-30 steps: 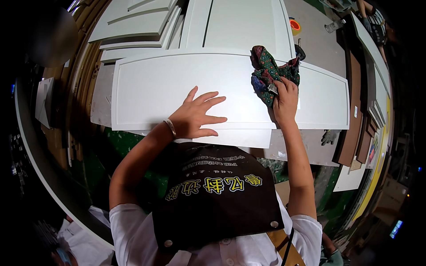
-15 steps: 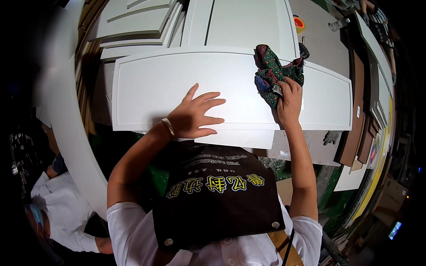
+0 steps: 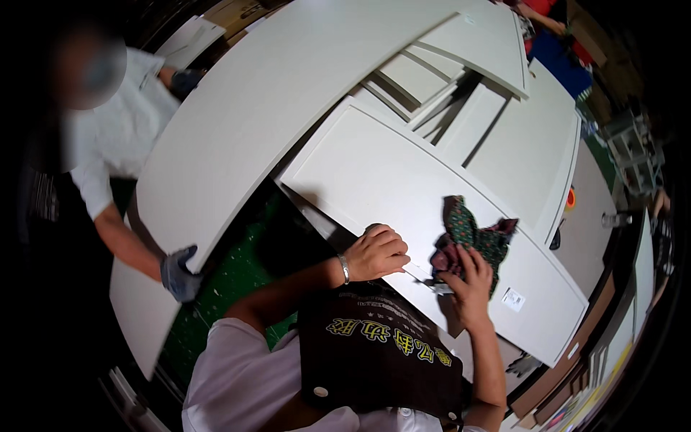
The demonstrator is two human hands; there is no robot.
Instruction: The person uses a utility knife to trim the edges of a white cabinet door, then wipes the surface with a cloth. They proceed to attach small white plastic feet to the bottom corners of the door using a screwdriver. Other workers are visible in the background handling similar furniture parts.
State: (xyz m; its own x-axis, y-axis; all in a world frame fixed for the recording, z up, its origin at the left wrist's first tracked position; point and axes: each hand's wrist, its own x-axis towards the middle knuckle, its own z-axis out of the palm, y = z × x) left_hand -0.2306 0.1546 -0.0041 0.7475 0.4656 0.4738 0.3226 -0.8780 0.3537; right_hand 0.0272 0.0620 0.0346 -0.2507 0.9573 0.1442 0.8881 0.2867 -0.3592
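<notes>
A white framed panel (image 3: 403, 173) lies slantwise in front of me, with a small white label near its right end. My right hand (image 3: 471, 288) presses a crumpled cloth (image 3: 471, 230), dark green with a dotted pattern and reddish parts, onto the panel. A small pale scrap (image 3: 440, 288) shows by the fingertips. At the panel's near edge, my left hand (image 3: 376, 253) is closed with its fingers bent under. A bit of something dark grey shows behind its knuckles; what the hand holds is mostly hidden.
At left a co-worker's gloved hand (image 3: 181, 275) is at the edge of a long white board (image 3: 237, 122), close beside my panel. More white panels (image 3: 536, 158) are stacked beyond. A tape roll (image 3: 571, 197), a clear bottle (image 3: 616, 219) and a grey glove (image 3: 523, 365) lie to the right.
My view has turned, so the panel now slants. My left hand has gone from spread on the panel to closed at its near edge. The right hand still has the cloth.
</notes>
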